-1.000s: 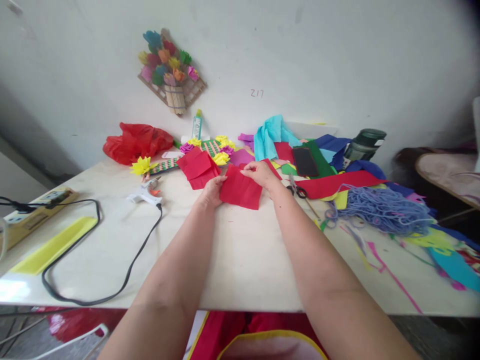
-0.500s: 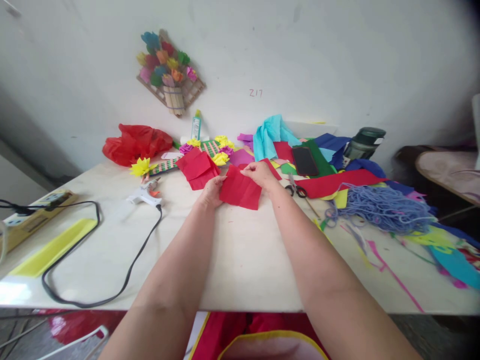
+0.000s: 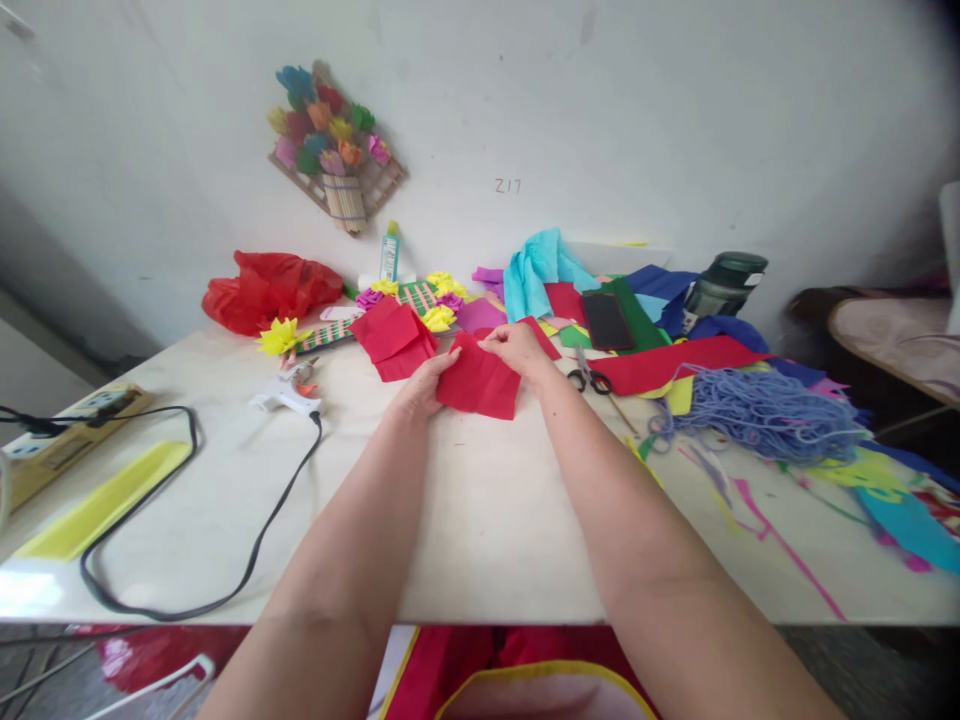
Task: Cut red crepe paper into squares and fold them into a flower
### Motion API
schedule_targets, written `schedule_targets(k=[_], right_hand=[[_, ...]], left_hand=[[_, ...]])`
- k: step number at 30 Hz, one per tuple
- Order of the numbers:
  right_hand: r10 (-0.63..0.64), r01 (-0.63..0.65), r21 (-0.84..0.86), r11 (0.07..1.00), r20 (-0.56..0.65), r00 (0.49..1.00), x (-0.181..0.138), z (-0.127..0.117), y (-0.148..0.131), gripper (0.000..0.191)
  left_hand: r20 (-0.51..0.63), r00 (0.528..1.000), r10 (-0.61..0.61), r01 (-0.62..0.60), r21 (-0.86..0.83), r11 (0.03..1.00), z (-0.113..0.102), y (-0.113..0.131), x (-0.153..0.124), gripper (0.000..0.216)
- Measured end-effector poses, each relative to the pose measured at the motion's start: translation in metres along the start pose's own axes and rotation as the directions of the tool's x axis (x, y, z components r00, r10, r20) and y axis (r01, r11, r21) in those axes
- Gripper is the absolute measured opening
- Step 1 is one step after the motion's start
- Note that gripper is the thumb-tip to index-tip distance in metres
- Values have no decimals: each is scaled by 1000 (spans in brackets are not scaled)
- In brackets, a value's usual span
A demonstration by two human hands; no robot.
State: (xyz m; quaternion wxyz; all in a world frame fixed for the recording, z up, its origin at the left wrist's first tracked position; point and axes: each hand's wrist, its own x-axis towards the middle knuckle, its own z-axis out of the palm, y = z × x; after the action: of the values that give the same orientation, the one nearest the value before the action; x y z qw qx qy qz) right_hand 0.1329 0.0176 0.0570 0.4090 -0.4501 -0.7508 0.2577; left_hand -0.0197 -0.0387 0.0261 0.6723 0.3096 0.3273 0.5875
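Note:
Between my two hands is a square of red crepe paper (image 3: 480,382), lightly creased, just above the white table (image 3: 480,520). My left hand (image 3: 426,385) grips its left edge, thumb on top. At the upper edge, the fingers of my right hand (image 3: 516,350) pinch the paper. A stack of red paper squares (image 3: 394,340) lies just beyond my left hand. Past my right wrist are black-handled scissors (image 3: 589,376) and a long red paper strip (image 3: 682,364).
A white glue gun (image 3: 289,395) with a black cord lies left, near a power strip (image 3: 75,430). Blue yarn (image 3: 772,415) and paper scraps cover the right side. Behind are a phone (image 3: 608,321), a dark bottle (image 3: 726,287) and yellow paper flowers (image 3: 280,337).
My left hand has shifted slightly, its thumb now reaching higher along the paper's left edge. My right hand keeps its pinch. The whole view has moved a little.

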Motion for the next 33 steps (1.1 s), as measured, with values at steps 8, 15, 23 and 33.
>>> schedule_targets(k=[8,15,23,33], right_hand=[[-12,12,1,1000,-15,1000,2,1,2,16],[-17,17,-4,1000,-1,1000,-1,1,-1,19],[-17,17,-17,1000,-15,1000,1,2,1,19],[-6,7,69,998,-16,1000,3,3,6,14]], left_hand=[[-1,1000,12,-12,41,999,0,-1,1,23],[-41,999,-4,5,19,1000,4,0,-1,21],[-41,999,-28,29,22,999,-1,0,2,25],[-20,1000,-15,15,16,1000,-3,-1,4,30]])
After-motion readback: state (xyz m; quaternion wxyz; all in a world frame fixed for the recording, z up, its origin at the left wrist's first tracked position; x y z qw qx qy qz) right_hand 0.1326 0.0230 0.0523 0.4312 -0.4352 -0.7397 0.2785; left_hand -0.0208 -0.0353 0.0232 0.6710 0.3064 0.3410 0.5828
